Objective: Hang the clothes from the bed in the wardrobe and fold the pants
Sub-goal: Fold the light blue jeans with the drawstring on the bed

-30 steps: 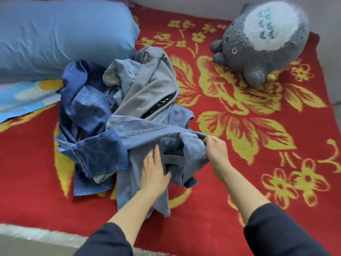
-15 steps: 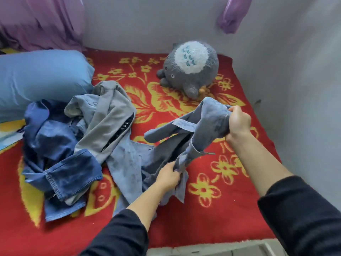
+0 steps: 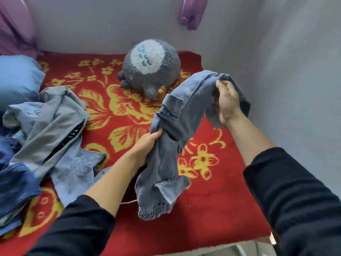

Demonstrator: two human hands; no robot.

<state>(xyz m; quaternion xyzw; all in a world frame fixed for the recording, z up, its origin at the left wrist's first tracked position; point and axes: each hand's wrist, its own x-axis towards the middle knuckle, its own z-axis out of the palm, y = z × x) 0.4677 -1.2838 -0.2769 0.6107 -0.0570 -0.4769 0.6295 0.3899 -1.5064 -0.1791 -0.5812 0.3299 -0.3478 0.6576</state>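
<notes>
Both arms reach forward, black sleeves (image 3: pixel 295 200) pushed back. The left hand (image 3: pixel 147 144) sits low, fingers curled tight round a bunched stretch of the jeans (image 3: pixel 184 115). The right hand (image 3: pixel 227 102) is higher and farther out than that grip, fingertips pinching the top end.

We see the red flowered bed (image 3: pixel 212 215) bearing a blue pillow (image 3: pixel 16 80), a grey plush toy (image 3: pixel 151 67) and a heap of clothes (image 3: pixel 51 130).

Jeans (image 3: pixel 166 145): matt, faded denim, frayed hem. Bed blanket (image 3: pixel 212 209): coarse, fuzzy pile. Plush toy (image 3: pixel 149 69): fluffy fur. Pillow (image 3: pixel 16 78): smooth matt cotton.
</notes>
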